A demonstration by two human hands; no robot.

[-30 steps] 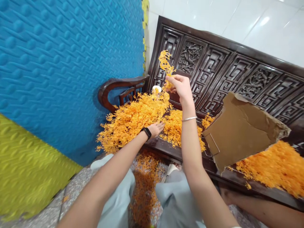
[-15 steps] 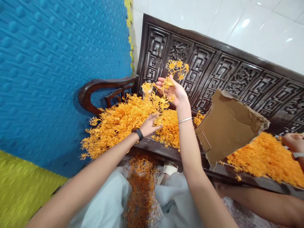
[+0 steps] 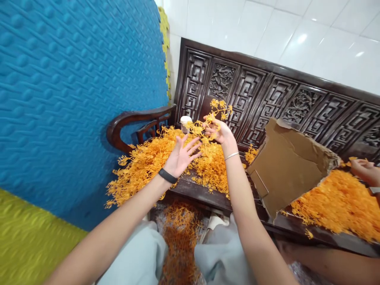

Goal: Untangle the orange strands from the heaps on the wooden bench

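Note:
My right hand (image 3: 222, 133), a silver bangle at its wrist, holds a branching orange plastic flower sprig (image 3: 196, 128) above the bench. Its small flower heads stick out past the fingers on both sides. Palm upward and fingers spread, my left hand (image 3: 180, 157) is just below and left of the sprig with nothing in it; a black band circles that wrist. Beneath my hands lie a large heap of orange sprigs (image 3: 142, 174) on the left and a pile of loose orange flower pieces (image 3: 211, 164) to its right.
A dark carved wooden bench (image 3: 190, 186) holds the piles. Behind the heap stands a white-lidded container (image 3: 185, 120). A cardboard sheet (image 3: 291, 162) leans beside another orange pile (image 3: 341, 198), where another person's hand (image 3: 365, 171) is at work. Orange bits (image 3: 181, 237) litter the floor.
My left hand has turned palm up and spread its fingers. My right hand still holds the sprig, now lower in view. The camera view has shifted slightly, uncovering more of the white-lidded container.

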